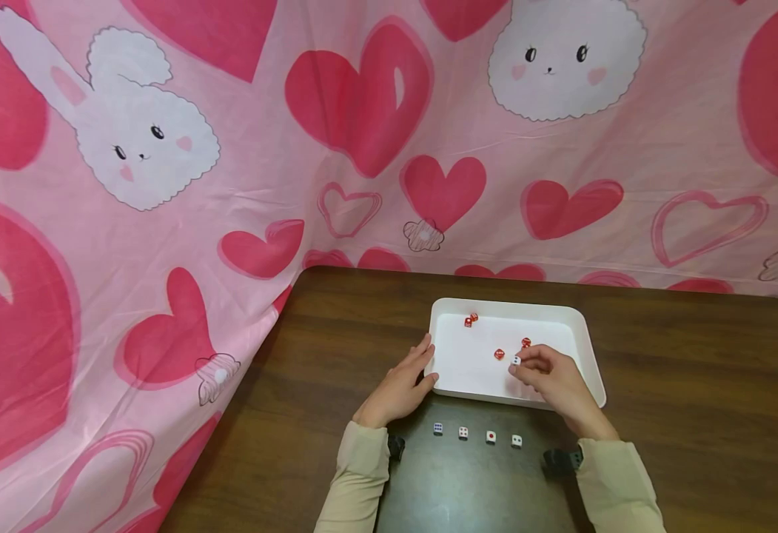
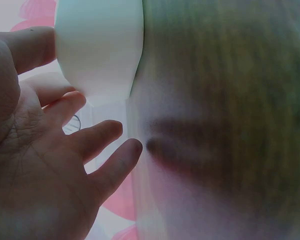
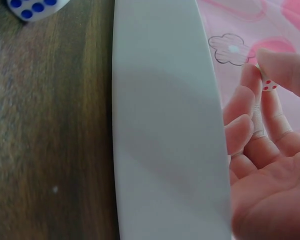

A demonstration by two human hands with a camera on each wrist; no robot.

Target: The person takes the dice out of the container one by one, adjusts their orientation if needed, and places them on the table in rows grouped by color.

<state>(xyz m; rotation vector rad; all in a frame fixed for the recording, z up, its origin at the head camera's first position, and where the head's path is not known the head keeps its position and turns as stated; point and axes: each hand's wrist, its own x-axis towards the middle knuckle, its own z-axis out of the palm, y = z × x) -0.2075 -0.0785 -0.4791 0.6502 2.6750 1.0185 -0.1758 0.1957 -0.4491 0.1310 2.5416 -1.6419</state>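
A white tray lies on the table, with several red translucent dice inside it. Over the tray's right part, my right hand pinches a white die between thumb and fingertips. Red pips show on this die in the right wrist view. At the tray's left end rests my left hand, its fingers spread and touching the rim; the left wrist view shows the thumb against the tray wall. In front of the tray, several white dice stand apart in a row.
The brown wooden table extends to both sides of the tray. A pink cloth printed with hearts and rabbits hangs behind and left of it. A dark grey surface lies between the forearms, under the row of dice.
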